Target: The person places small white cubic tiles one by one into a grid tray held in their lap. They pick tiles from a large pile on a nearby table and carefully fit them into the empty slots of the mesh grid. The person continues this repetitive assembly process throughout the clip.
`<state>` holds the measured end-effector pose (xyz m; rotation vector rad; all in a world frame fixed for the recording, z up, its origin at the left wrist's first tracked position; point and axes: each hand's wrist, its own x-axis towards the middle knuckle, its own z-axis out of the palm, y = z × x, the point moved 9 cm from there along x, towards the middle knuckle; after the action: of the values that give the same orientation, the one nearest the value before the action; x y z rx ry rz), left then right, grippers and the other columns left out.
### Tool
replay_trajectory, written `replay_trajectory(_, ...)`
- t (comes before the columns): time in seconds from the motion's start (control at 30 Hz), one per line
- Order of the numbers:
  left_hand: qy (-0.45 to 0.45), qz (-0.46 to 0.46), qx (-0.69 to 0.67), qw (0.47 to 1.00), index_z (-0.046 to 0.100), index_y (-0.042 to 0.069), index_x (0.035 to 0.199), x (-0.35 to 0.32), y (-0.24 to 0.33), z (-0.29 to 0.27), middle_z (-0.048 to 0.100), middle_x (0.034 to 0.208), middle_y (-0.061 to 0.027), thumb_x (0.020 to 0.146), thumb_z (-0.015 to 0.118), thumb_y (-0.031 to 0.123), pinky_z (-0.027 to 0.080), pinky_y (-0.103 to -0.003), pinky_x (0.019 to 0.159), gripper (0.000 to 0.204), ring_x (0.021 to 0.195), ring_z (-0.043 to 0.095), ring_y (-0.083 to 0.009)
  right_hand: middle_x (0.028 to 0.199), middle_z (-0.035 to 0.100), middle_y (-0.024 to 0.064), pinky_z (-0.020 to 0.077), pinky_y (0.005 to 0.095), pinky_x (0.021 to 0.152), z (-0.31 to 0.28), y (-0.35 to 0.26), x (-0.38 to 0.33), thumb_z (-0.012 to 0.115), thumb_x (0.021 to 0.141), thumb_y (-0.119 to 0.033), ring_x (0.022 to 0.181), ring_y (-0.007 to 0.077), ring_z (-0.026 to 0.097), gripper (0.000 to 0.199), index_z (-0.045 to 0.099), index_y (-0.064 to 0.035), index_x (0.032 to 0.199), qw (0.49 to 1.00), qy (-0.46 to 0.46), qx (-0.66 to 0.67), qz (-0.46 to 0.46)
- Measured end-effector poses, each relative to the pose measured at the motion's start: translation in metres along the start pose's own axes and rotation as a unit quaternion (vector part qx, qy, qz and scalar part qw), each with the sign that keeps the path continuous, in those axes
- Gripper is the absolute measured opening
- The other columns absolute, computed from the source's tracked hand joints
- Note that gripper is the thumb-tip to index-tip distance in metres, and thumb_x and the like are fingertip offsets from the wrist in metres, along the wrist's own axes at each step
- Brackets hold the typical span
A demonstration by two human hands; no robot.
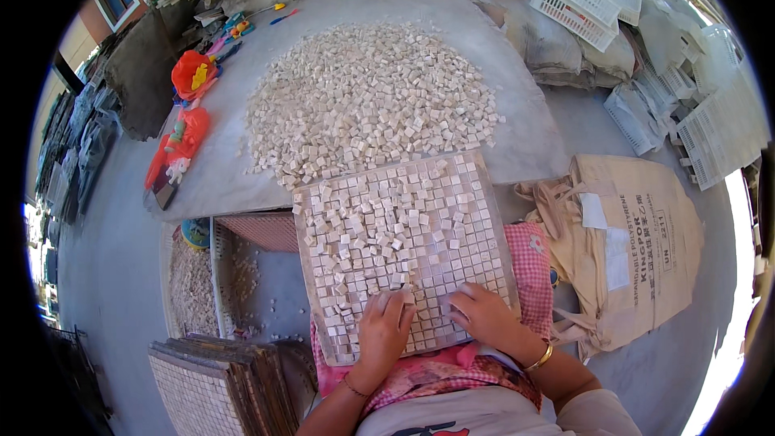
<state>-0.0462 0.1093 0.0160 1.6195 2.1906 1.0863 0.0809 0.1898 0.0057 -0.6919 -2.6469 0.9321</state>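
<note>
A square gridded tray [432, 295] lies tilted across my lap, its far edge against the table. Small pale stone cubes [367, 226] are heaped loosely over its left and middle part, while many cells along the right side hold cubes in neat rows. My left hand [384, 324] is over the near middle of the tray, fingers closed together, with a stone cube at the fingertips. To its right, my right hand [484, 315] rests on the grid with curled fingers; whatever is under those fingertips is hidden.
A big heap of stone cubes [379, 97] covers the pale table [525, 125]. Red plastic bags [190, 133] lie at its left edge. Stacked filled trays [198, 387] stand lower left, beside a crate of chips [191, 287]. A tan sack [638, 250] lies right; white crates [575, 0] sit behind.
</note>
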Motion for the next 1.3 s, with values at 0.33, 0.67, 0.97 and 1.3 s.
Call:
replay_trajectory(0.33,-0.005,-0.087,-0.075,0.993,0.059,0.002,0.102,-0.001,-0.013,0.004,0.058,0.084,-0.0121,0.073,0.064,0.001,0.048,-0.033,0.066,0.030,0.073,0.058,-0.0239,0.086,0.056,0.0087,0.0484,0.0369,0.070,0.006,-0.001,-0.001,0.068,0.074,-0.017,0.080,0.0274,0.057,0.025,0.060,-0.0069,0.095,0.999,0.000,0.001,-0.037)
replay_trajectory(0.67,-0.077,-0.331,-0.468,0.816,0.058,-0.002,0.104,-0.045,-0.039,0.025,0.060,0.093,-0.0051,0.086,0.056,-0.001,0.048,-0.025,0.069,0.018,0.076,0.058,-0.0114,0.083,0.050,0.0132,0.0453,0.0415,0.067,-0.004,-0.004,0.023,0.062,0.073,-0.010,0.078,0.0323,0.054,0.019,0.052,-0.0030,0.088,0.998,0.049,-0.038,-0.022)
replay_trajectory(0.97,-0.118,-0.336,-0.731,0.583,0.054,-0.002,0.110,-0.052,-0.024,0.049,0.060,0.101,-0.0089,0.090,0.054,0.005,0.050,-0.028,0.080,0.021,0.090,0.059,-0.0162,0.092,0.056,0.0127,0.0486,0.0379,0.068,0.003,-0.021,0.023,0.064,0.078,-0.016,0.083,0.0299,0.057,0.029,0.056,-0.0066,0.104,0.993,-0.053,0.101,-0.034)
replay_trajectory(1.3,-0.055,-0.274,-0.381,0.881,0.058,-0.002,0.102,-0.039,-0.039,0.016,0.063,0.096,-0.0092,0.084,0.059,0.002,0.050,-0.029,0.072,0.019,0.087,0.060,-0.0150,0.087,0.056,0.0110,0.0485,0.0368,0.067,-0.022,-0.011,0.013,0.067,0.076,-0.016,0.079,0.0292,0.057,0.023,0.058,-0.0067,0.095,0.997,0.040,0.059,-0.013)
